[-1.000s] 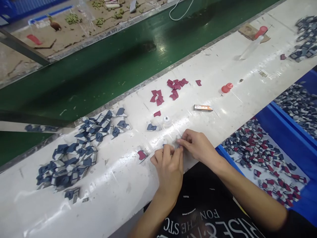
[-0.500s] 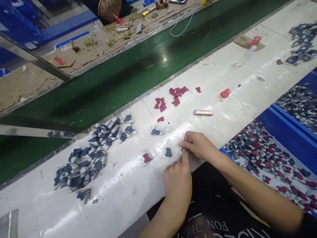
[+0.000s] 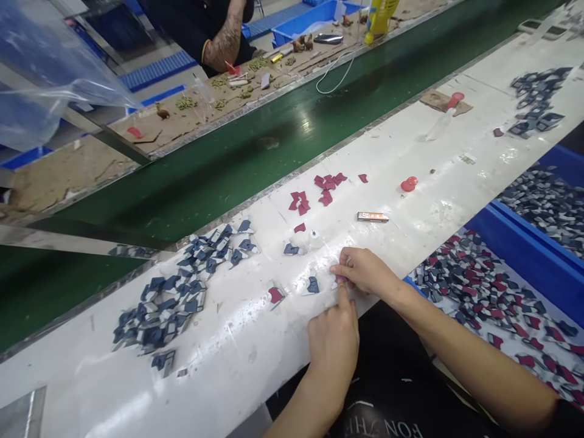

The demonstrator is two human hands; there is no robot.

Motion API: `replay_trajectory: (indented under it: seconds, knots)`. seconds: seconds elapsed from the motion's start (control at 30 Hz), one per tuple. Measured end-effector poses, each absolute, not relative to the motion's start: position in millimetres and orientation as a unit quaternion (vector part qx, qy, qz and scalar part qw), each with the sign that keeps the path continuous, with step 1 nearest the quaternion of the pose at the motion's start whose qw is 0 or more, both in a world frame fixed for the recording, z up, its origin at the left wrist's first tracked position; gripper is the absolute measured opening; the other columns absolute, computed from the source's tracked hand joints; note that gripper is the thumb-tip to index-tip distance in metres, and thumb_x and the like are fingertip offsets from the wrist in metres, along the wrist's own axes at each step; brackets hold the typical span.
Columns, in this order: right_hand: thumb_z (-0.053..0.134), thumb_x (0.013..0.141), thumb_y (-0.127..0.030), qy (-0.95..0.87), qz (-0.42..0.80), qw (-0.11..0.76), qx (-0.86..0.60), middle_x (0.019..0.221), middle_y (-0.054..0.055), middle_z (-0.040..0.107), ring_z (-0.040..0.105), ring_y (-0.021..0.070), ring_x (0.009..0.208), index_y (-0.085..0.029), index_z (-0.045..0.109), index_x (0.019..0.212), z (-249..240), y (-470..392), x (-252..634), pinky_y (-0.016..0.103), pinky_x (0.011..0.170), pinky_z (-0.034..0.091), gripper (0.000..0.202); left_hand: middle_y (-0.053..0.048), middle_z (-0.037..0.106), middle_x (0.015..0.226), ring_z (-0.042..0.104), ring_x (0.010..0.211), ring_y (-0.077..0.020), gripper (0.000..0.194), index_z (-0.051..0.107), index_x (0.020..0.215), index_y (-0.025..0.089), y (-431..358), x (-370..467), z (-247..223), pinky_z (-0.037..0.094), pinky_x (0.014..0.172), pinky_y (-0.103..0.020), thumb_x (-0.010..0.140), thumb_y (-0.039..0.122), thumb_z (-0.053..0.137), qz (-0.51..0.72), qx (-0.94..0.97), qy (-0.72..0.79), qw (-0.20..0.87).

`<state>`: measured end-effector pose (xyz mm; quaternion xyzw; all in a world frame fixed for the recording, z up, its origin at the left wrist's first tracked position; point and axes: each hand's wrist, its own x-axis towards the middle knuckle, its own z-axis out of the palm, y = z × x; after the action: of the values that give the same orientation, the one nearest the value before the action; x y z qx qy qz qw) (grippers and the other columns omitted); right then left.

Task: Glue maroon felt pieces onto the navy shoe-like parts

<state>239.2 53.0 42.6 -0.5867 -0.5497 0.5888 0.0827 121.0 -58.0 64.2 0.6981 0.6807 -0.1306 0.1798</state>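
My left hand (image 3: 334,331) rests low on the white work surface, its index finger stretched to a small red piece (image 3: 340,279) and the other fingers curled. My right hand (image 3: 362,271) pinches at that same piece from the right, thumb and index finger together; the piece is mostly hidden by fingertips. Left of the hands lie a blue-and-white piece (image 3: 312,285) and a piece with a red top (image 3: 275,295). Another blue piece (image 3: 291,249) sits farther back, near a small clear item (image 3: 314,234). Loose dark red pieces (image 3: 299,202) lie beyond.
Piles of blue pieces (image 3: 171,310) cover the left of the white surface (image 3: 255,365). An orange-white packet (image 3: 373,216) and red lid (image 3: 409,184) lie right. A blue bin (image 3: 515,249) holds many pieces. Across the green belt (image 3: 292,125), a person's arm (image 3: 225,45) rests.
The view has shifted, showing more of the far side. Both hands stay together at the small red piece, with only slight finger movement.
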Motion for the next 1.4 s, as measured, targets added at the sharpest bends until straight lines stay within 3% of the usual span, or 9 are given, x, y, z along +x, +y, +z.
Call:
replay_trajectory:
  seconds: [0.2, 0.5, 0.67, 0.97, 1.03, 1.1, 1.2, 1.3, 1.4]
  knots:
    - [0.073, 0.101, -0.034, -0.572, 0.556, 0.079, -0.598, 0.056, -0.007, 0.067, 0.043, 0.0097, 0.036, -0.025, 0.053, 0.08, 51.9, 51.0, 236.9, 0.024, 0.045, 0.034, 0.03, -0.001, 0.077, 0.065, 0.076, 0.056, -0.0239, 0.058, 0.047, 0.162, 0.016, -69.1, 116.3, 58.8, 0.042, 0.049, -0.028, 0.107, 0.03, 0.057, -0.059, 0.697, 0.694, 0.171]
    - [0.064, 0.106, -0.032, -0.632, 0.498, 0.119, -0.581, 0.076, -0.002, 0.077, 0.066, 0.0191, 0.067, -0.025, 0.054, 0.083, 46.5, 35.2, 238.8, 0.03, 0.066, 0.04, 0.026, 0.004, 0.072, 0.06, 0.069, 0.048, -0.0187, 0.059, 0.05, 0.158, 0.01, -81.7, 105.6, 37.6, 0.041, 0.046, -0.028, 0.102, 0.023, 0.063, 0.063, 0.739, 0.668, 0.06]
    - [0.054, 0.111, -0.032, -0.669, 0.445, 0.091, -0.588, 0.078, -0.002, 0.07, 0.064, 0.021, 0.071, -0.026, 0.051, 0.09, 43.9, 26.5, 240.5, 0.03, 0.065, 0.035, 0.021, 0.008, 0.065, 0.053, 0.062, 0.041, -0.0164, 0.054, 0.057, 0.152, 0.013, -80.2, 100.9, 34.6, 0.038, 0.042, -0.027, 0.099, 0.015, 0.065, 0.079, 0.739, 0.668, 0.03]
    - [0.05, 0.112, -0.025, -0.687, 0.419, 0.083, -0.588, 0.071, -0.001, 0.07, 0.066, 0.0192, 0.068, -0.025, 0.05, 0.078, 42.4, 48.6, 236.8, 0.029, 0.063, 0.039, 0.034, 0.008, 0.059, 0.05, 0.055, 0.037, -0.0142, 0.049, 0.065, 0.144, 0.01, -80.1, 101.5, 16.7, 0.04, 0.041, -0.026, 0.095, 0.009, 0.065, 0.106, 0.761, 0.639, -0.03]
    - [0.049, 0.114, -0.025, -0.69, 0.38, 0.1, -0.608, 0.08, 0.002, 0.073, 0.07, 0.022, 0.077, -0.023, 0.058, 0.087, 45.9, 70.1, 230.6, 0.03, 0.068, 0.043, 0.028, 0.007, 0.06, 0.051, 0.057, 0.04, -0.0137, 0.043, 0.073, 0.133, 0.015, -73.1, 99.6, 14.8, 0.043, 0.045, -0.025, 0.091, 0.005, 0.067, 0.107, 0.758, 0.642, -0.048]
    - [0.049, 0.115, -0.026, -0.686, 0.33, 0.126, -0.636, 0.106, 0.008, 0.076, 0.074, 0.0254, 0.098, -0.02, 0.063, 0.112, 50.5, 98.8, 220.0, 0.032, 0.08, 0.047, 0.015, 0.006, 0.062, 0.054, 0.06, 0.045, -0.0133, 0.043, 0.077, 0.123, 0.02, -64.4, 97.8, 13.8, 0.045, 0.05, -0.024, 0.086, -0.001, 0.068, 0.099, 0.759, 0.641, -0.053]
    - [0.049, 0.116, -0.03, -0.664, 0.272, 0.146, -0.681, 0.143, 0.02, 0.063, 0.071, 0.0317, 0.119, -0.015, 0.054, 0.14, 55.5, 143.5, 199.0, 0.036, 0.091, 0.049, 0.029, 0.004, 0.066, 0.06, 0.066, 0.055, -0.0145, 0.057, 0.077, 0.121, 0.022, -54.9, 96.4, 11.7, 0.046, 0.055, -0.024, 0.075, -0.01, 0.067, 0.075, 0.762, 0.641, -0.052]
    - [0.052, 0.114, -0.032, -0.64, 0.254, 0.149, -0.71, 0.143, 0.023, 0.061, 0.073, 0.0348, 0.116, -0.014, 0.058, 0.135, 56.1, 172.8, 181.1, 0.038, 0.089, 0.051, 0.028, 0.004, 0.066, 0.062, 0.066, 0.056, -0.0147, 0.064, 0.076, 0.124, 0.024, -55.2, 95.8, 5.7, 0.045, 0.055, -0.024, 0.07, -0.011, 0.066, 0.07, 0.767, 0.635, -0.059]
    - [0.056, 0.11, -0.022, -0.63, 0.261, 0.17, -0.712, 0.129, 0.019, 0.07, 0.075, 0.0324, 0.112, -0.018, 0.063, 0.122, 54.5, 180.7, 173.0, 0.036, 0.088, 0.051, 0.014, 0.003, 0.068, 0.064, 0.066, 0.056, -0.0153, 0.06, 0.076, 0.124, 0.028, -59.7, 94.0, -8.2, 0.045, 0.055, -0.026, 0.073, -0.004, 0.07, 0.095, 0.748, 0.651, -0.086]
